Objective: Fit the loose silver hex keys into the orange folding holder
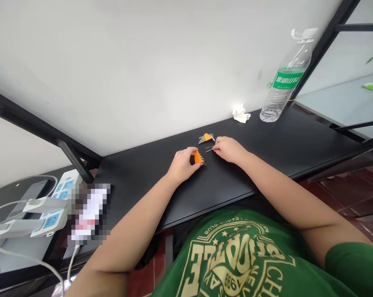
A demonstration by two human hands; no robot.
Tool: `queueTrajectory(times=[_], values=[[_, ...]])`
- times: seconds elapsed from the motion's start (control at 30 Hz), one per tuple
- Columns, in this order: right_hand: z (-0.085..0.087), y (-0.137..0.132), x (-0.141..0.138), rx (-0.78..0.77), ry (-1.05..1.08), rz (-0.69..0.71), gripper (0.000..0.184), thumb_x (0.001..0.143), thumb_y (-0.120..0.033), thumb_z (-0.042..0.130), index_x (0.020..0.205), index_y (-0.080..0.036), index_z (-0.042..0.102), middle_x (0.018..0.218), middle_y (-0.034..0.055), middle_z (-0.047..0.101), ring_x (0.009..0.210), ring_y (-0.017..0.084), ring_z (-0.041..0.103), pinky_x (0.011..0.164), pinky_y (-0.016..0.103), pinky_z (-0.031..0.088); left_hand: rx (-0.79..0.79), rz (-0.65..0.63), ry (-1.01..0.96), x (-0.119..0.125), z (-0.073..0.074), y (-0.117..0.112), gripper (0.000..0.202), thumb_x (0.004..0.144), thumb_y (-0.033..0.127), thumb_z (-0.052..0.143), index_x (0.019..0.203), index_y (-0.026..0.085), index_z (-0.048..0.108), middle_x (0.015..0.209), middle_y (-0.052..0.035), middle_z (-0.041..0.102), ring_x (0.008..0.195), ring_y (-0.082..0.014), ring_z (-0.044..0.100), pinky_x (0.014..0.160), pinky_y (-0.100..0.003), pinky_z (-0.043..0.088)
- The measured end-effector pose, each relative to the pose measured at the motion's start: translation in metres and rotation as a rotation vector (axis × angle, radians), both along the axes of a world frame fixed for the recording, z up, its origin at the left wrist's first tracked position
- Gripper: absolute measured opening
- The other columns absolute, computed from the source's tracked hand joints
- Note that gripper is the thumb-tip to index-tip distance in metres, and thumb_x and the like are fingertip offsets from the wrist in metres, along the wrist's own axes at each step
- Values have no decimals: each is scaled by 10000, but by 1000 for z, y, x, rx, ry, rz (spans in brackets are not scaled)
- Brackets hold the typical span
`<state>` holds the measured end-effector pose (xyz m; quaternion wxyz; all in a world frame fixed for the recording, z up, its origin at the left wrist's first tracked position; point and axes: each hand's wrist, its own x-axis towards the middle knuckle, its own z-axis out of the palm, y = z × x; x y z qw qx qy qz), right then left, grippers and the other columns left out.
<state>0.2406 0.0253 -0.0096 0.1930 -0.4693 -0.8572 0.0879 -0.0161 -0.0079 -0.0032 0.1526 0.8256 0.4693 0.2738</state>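
Note:
My left hand [184, 164] is closed on an orange hex key holder [198, 157] with several metal keys in it, just above or on the black tabletop [223, 177]. To its right, my right hand [227, 148] has its fingers pinched together at thin metal hex keys [209, 149], whose ends stick out to the left. Right behind that hand lies a second orange holder [208, 137] with several L-shaped keys through it. Fingers cover part of the held holder and the right ends of the loose keys.
A tall water bottle [284, 82] with a green label stands at the back right, a crumpled tissue [241, 113] beside it. At left are a white power strip [62, 194] with plugs and cables and a blurred-out phone [90, 212]. A white wall [149, 74] rises behind.

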Motion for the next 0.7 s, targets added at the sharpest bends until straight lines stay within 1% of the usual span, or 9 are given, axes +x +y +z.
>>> queueTrajectory(times=[0.07, 0.1, 0.13, 0.23, 0.27, 0.3, 0.37, 0.53, 0.7], values=[[2, -4, -3, 44, -65, -36, 171, 941, -179, 645, 859, -193, 794, 957, 128, 674, 894, 258, 627, 740, 356, 461, 9, 3, 9, 0, 0, 0, 472, 802, 306, 817, 1224, 237, 619, 1112, -47, 755, 1038, -248, 723, 971, -418, 567], [4, -6, -4, 45, -96, -52, 148, 917, -160, 663, 824, -186, 774, 951, 132, 679, 879, 256, 628, 714, 351, 455, 12, 4, 15, 0, 0, 0, 474, 803, 301, 815, 1229, 235, 617, 1116, -48, 753, 1047, -248, 721, 972, -415, 566], [6, -8, -6, 13, -109, -54, 122, 883, -143, 688, 789, -184, 753, 938, 131, 684, 855, 252, 630, 683, 343, 448, 14, 2, 22, 0, 1, 0, 474, 804, 296, 813, 1231, 233, 617, 1118, -48, 752, 1052, -248, 719, 973, -413, 566], [11, -13, -12, -209, -93, -55, 123, 764, -127, 757, 695, -205, 691, 863, 94, 702, 743, 218, 623, 600, 317, 419, 17, -5, 49, 1, 1, 1, 475, 805, 290, 811, 1235, 230, 618, 1118, -52, 750, 1048, -248, 718, 978, -416, 564], [13, -15, -13, -269, -78, -56, 140, 737, -127, 763, 674, -212, 670, 840, 79, 705, 721, 210, 619, 589, 312, 412, 20, -6, 59, 1, 0, 1, 474, 803, 290, 812, 1233, 230, 621, 1118, -53, 751, 1044, -249, 718, 982, -420, 562], [14, -16, -14, -295, -56, -53, 150, 726, -128, 756, 665, -215, 651, 829, 69, 709, 720, 208, 620, 593, 309, 409, 28, -2, 68, 1, 0, 1, 474, 801, 291, 815, 1230, 229, 625, 1117, -55, 752, 1045, -253, 718, 990, -428, 559], [16, -19, -16, -264, 27, -26, 136, 741, -132, 721, 690, -215, 626, 830, 55, 711, 747, 202, 622, 622, 300, 413, 61, 10, 88, 0, -1, 1, 474, 789, 287, 826, 1218, 226, 636, 1111, -58, 756, 1054, -267, 714, 1017, -453, 543], [18, -23, -19, -136, 288, 127, 79, 841, -124, 622, 822, -200, 637, 802, 16, 665, 709, 155, 580, 677, 275, 424, 160, -8, 105, 0, -4, 1, 469, 780, 281, 837, 1206, 221, 649, 1128, -69, 760, 1057, -285, 704, 1075, -497, 496], [19, -23, -20, -39, 334, 206, 113, 896, -136, 592, 827, -196, 657, 833, 37, 649, 763, 174, 577, 705, 290, 435, 180, -24, 110, 0, -4, 1, 466, 792, 307, 834, 1213, 228, 650, 1100, -69, 758, 1046, -287, 703, 1082, -507, 483]])
